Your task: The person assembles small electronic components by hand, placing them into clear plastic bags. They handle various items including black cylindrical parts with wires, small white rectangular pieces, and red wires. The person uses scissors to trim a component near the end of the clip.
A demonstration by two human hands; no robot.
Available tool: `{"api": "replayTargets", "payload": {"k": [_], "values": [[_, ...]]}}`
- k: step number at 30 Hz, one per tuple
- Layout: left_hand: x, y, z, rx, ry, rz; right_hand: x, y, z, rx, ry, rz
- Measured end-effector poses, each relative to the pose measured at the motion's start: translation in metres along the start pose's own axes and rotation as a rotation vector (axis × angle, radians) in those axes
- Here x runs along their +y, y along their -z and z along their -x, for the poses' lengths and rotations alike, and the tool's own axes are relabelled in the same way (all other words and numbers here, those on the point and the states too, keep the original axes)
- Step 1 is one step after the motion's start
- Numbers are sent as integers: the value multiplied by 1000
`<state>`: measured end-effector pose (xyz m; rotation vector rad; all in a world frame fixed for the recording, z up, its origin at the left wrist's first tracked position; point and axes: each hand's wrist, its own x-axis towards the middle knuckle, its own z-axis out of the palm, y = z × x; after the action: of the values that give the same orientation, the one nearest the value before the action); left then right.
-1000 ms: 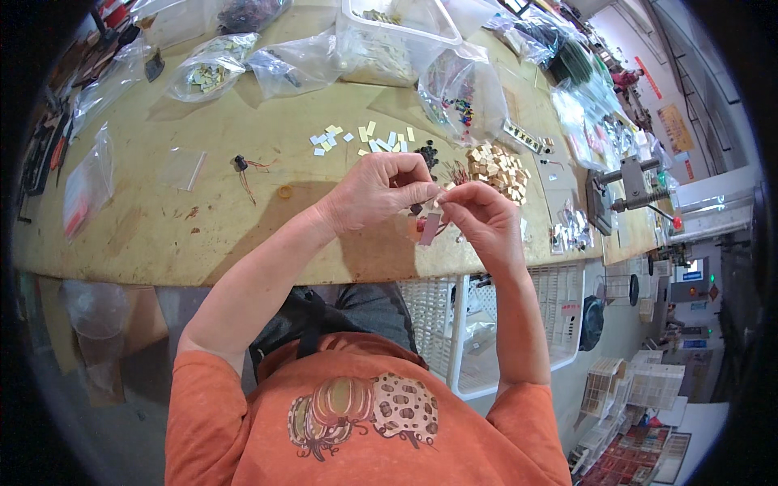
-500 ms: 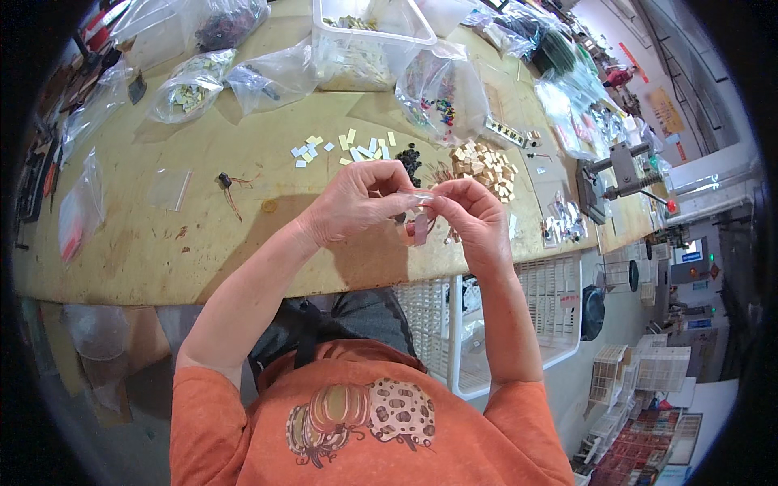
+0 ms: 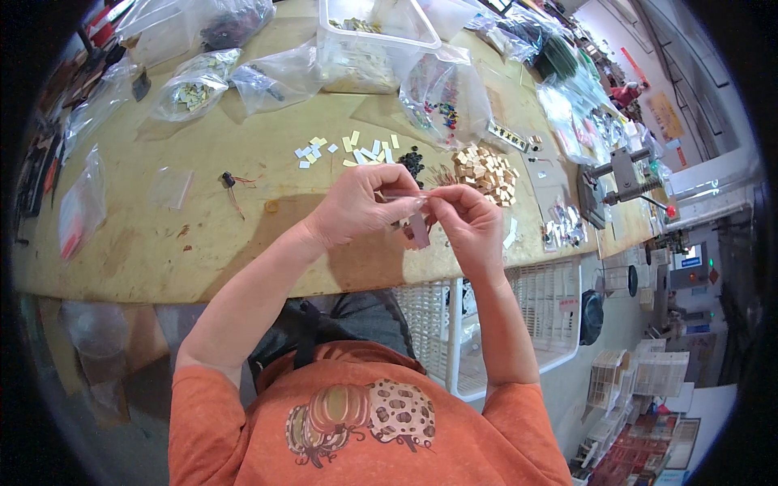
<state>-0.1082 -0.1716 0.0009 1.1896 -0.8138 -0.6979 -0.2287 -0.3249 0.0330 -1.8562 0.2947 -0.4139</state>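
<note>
My left hand (image 3: 356,202) and my right hand (image 3: 472,227) meet fingertip to fingertip above the table's front edge. Between the pinched fingers runs a thin translucent strip (image 3: 402,194), its far end hidden by the right fingertips. A short mauve-pink strip (image 3: 419,230) hangs below the fingers; whether it joins the clear one, I cannot tell. Just beyond the hands lie a heap of small tan blocks (image 3: 486,172), a pile of small black round parts (image 3: 412,162) and scattered white and cream rectangles (image 3: 369,150). Some thin reddish wires (image 3: 442,175) show behind the fingers.
A clear plastic bin (image 3: 361,65) stands at the back, with bags of small parts (image 3: 194,89) around it. To the right is a small press with a red-knobbed lever (image 3: 624,178). A black part with wires (image 3: 228,180) lies left. A white basket (image 3: 519,324) sits below the edge.
The right hand has turned slightly and shifted a little left. The clear strip now shows along the left thumb, and the mauve-pink strip hangs at a slightly different angle.
</note>
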Motion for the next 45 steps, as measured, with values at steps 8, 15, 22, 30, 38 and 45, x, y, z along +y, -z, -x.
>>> {"api": "replayTargets", "payload": {"k": [8,15,22,30,38,45], "values": [[-4,6,-3,12,-289,-435,-6,1,0,-66,24,177],[1,8,-1,13,-28,-212,3,32,-3,-81,-160,-223],[-2,-7,0,-58,260,108,19,32,0,31,-230,-556],[-12,-2,-3,-79,-213,-302,25,24,8,101,-298,-597],[-10,-25,-1,116,-255,-313,29,21,35,-99,-362,-549],[-8,-8,-2,-82,259,57,30,24,39,-75,-316,-482]]}}
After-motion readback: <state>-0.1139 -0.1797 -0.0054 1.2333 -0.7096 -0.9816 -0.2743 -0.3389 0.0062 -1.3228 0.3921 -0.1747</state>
